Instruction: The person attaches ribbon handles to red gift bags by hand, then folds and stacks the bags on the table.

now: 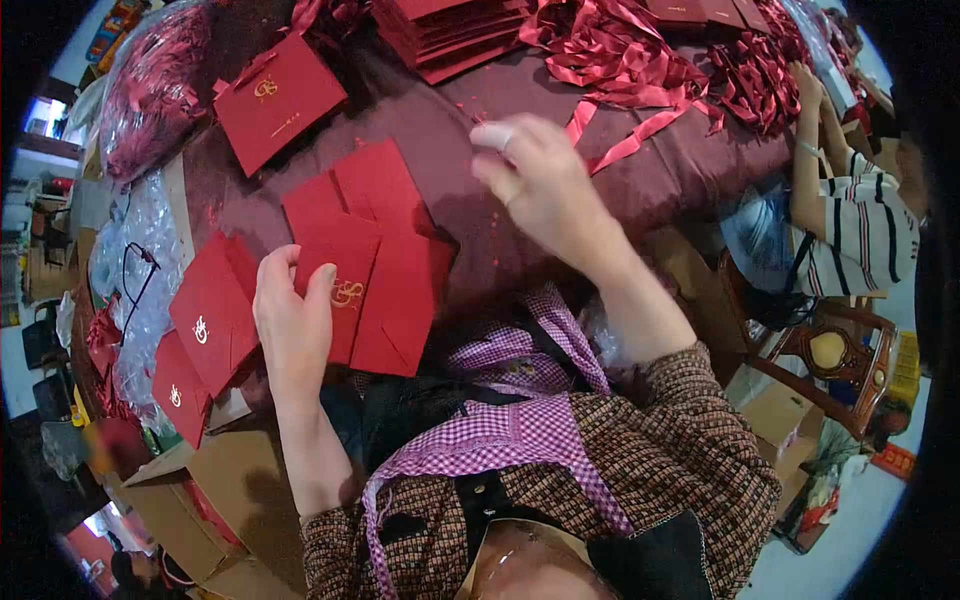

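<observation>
My left hand [295, 325] is curled at the left edge of a flat red paper gift bag [345, 268] with a gold monogram, its thumb on the front. This bag lies over other red bags [400, 290] whose folded flaps show. My right hand [548, 190] is raised over the cloth, right of these bags, with fingers bent and blurred by motion. Something white wraps one of its fingers. Whether it holds anything cannot be made out. At the left lie more monogrammed bags [205, 315], overlapping at the table edge.
A dark red cloth [470, 240] covers the table. Farther back are a red bag with ribbon [280, 105], a bag stack [455, 40] and loose red ribbons [640, 65]. Plastic-wrapped material [155, 85] stands at left. Cardboard boxes [225, 490] are below. A person in a striped top [855, 230] sits at right.
</observation>
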Tool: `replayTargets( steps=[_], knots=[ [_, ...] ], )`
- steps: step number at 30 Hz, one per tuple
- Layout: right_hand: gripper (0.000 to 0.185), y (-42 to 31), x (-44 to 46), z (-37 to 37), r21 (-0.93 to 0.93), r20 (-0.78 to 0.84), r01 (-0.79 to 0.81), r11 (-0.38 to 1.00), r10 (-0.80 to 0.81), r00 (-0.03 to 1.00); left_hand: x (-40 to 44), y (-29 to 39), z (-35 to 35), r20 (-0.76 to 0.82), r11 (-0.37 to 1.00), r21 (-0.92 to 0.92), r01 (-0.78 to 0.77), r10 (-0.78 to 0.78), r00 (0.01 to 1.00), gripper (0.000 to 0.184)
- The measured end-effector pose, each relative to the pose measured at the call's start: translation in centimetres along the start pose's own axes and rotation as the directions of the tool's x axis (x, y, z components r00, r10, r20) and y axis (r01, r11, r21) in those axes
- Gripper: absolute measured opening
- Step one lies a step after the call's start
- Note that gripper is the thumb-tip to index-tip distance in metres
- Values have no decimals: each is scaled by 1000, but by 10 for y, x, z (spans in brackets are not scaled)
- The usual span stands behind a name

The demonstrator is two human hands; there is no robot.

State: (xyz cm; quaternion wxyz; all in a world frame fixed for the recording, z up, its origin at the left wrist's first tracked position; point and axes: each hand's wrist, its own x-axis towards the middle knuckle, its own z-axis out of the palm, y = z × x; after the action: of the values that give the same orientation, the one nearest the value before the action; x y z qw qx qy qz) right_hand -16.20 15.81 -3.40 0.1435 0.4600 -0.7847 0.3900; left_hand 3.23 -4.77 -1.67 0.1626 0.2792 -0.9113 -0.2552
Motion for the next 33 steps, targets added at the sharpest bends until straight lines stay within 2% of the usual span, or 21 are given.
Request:
replayTargets(
  steps=[1, 3, 5, 6, 8, 10, 11, 13, 14, 16, 17, 19, 20, 22, 23, 28, 33],
  knots=[
    [23, 5, 8, -1, -77, -34, -49, 996, 46, 998, 1, -3, 1, 3, 995, -69, 70, -70, 998, 33],
    [22, 31, 12, 9, -211, 19, -60, 976, 66, 998, 6, 0, -4, -53, 999, -21, 37, -38, 998, 27],
    [21, 44, 13, 17, -285, 74, -49, 957, 72, 995, 7, 0, -12, 60, 928, -321, 189, -179, 982, 22],
    [20, 50, 14, 21, -285, 99, -26, 958, 56, 994, 8, 0, -12, 17, 922, -358, 147, -151, 988, 18],
    [13, 50, 16, 23, -172, 86, -26, 985, 41, 995, 9, -8, -8, -28, 897, -425, 119, -144, 989, 17],
    [11, 53, 18, 26, -62, 31, 38, 997, -36, 999, 9, 0, -12, 21, 830, -537, 155, -170, 985, 15],
    [11, 50, 20, 23, -49, 10, 8, 999, -7, 1000, 9, 0, -10, 32, 786, -597, 158, -173, 984, 15],
    [10, 41, 26, 18, 69, -70, -61, 996, 66, 995, 8, -1, -8, 12, 785, -599, 160, -191, 982, 14],
    [11, 29, 27, 14, 330, 60, -362, 872, 363, 930, 8, -1, -7, 11, 763, -626, 160, -197, 980, 14],
    [12, 11, 35, 1, 391, 127, -393, 832, 375, 918, 9, 4, -7, -1, 730, -665, 154, -208, 978, 14],
    [14, -7, 39, -3, 510, 90, -294, 809, 290, 953, 9, 5, -7, -6, 733, -663, 154, -211, 977, 14],
    [15, -28, 45, -1, 526, 57, -172, 833, 167, 984, 12, 7, -6, -36, 687, -712, 146, -243, 969, 16],
    [15, -41, 46, 0, 615, 118, -215, 758, 181, 976, 12, 9, -7, -44, 690, -710, 142, -245, 969, 16],
    [15, -55, 48, 16, 457, -13, 74, 886, -77, 997, 12, 10, -7, -84, 681, -724, 111, -247, 965, 19],
    [13, -62, 48, 22, 366, -24, 175, 914, -178, 984, 12, 11, -7, -89, 682, -723, 108, -247, 965, 19],
    [12, -73, 44, 68, 387, 22, 229, 893, -257, 966, 8, 20, -4, -99, 573, -816, 78, -271, 958, 22],
    [10, -74, 53, 72, 358, 79, 274, 892, -322, 943, 4, 23, -6, -114, 611, -789, 66, -250, 962, 21]
  ],
)
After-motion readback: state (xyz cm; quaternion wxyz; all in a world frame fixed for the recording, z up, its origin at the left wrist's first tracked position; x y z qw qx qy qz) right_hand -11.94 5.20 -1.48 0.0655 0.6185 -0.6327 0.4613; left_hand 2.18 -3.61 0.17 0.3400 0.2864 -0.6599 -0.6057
